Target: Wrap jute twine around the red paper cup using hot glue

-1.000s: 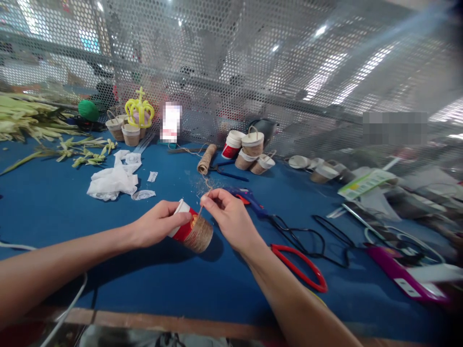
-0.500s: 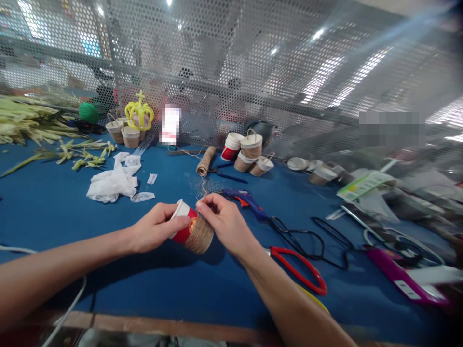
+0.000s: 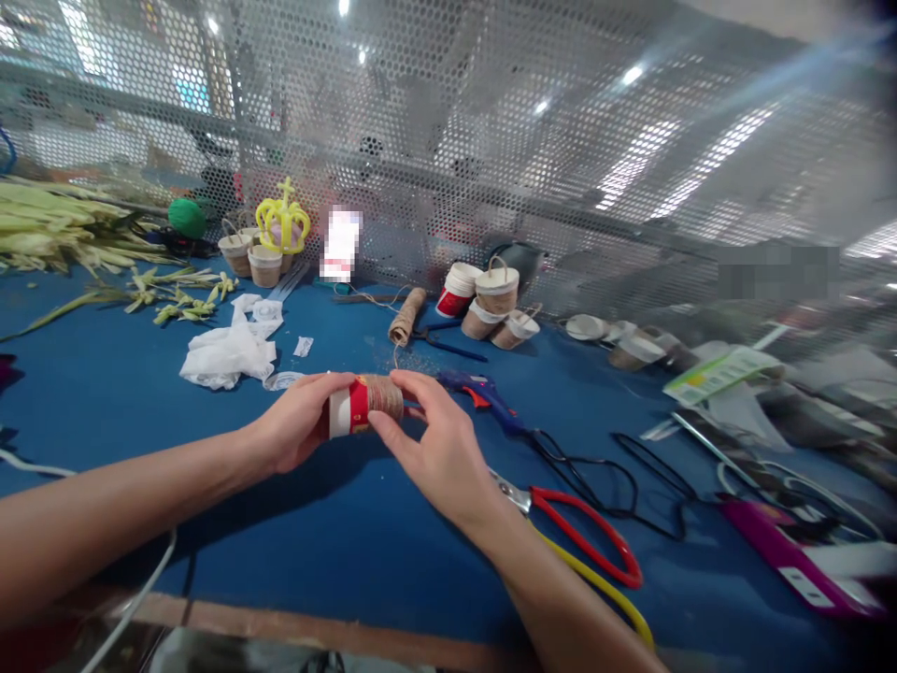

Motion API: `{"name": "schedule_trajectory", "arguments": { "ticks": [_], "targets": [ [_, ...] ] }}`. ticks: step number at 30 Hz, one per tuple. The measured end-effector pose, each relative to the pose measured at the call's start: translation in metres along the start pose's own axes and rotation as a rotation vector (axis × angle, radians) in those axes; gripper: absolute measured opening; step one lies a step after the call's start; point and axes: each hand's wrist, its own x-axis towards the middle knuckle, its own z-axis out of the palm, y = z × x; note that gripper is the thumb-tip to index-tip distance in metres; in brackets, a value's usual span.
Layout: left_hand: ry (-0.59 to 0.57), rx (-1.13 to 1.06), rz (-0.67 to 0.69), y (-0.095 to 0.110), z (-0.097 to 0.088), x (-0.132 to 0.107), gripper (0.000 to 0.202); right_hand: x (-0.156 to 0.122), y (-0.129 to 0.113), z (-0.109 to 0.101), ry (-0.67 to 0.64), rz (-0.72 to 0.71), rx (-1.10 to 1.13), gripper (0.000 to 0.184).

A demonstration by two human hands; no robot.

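A red and white paper cup (image 3: pixel 359 408) lies sideways between my hands, its base end wound with brown twine (image 3: pixel 384 396). My left hand (image 3: pixel 303 417) grips the cup near its white rim. Around the twine-wrapped end, my right hand (image 3: pixel 433 432) is closed, thumb on the near side and fingers on the far side. Beyond the cup a roll of twine (image 3: pixel 406 318) lies on the table, with a strand running toward my right fingers. A blue glue gun (image 3: pixel 483 393) rests just past my right hand.
Scissors with red and yellow handles (image 3: pixel 589 537) lie by my right forearm. Several twine-wrapped cups (image 3: pixel 496 290) stand at the back near pliers (image 3: pixel 452 344). White lace (image 3: pixel 231 350) lies left, a purple power strip (image 3: pixel 791 561) right. A perforated metal screen (image 3: pixel 420 121) rises behind.
The cup has turned from tilted to nearly level. My right hand has gone from pinching the twine at the cup's side to wrapping around its twine-covered end.
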Motion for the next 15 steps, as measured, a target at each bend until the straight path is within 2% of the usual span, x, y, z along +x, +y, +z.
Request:
{"name": "schedule_trajectory", "arguments": {
  "ticks": [4, 10, 15],
  "targets": [
    [-0.046, -0.036, 0.011, 0.0011, 0.0023, -0.003, 0.015, -0.0043, -0.0008, 0.0066, 0.026, -0.014, -0.071, 0.042],
    [-0.036, -0.035, 0.004, 0.0008, 0.0042, -0.0049, 0.014, -0.0042, 0.0009, 0.0089, 0.054, -0.02, -0.084, 0.04],
    [-0.043, -0.027, 0.016, -0.0009, 0.0031, -0.0046, 0.014, -0.0041, -0.0009, 0.0093, 0.03, 0.0, -0.093, 0.04]
  ]
}}
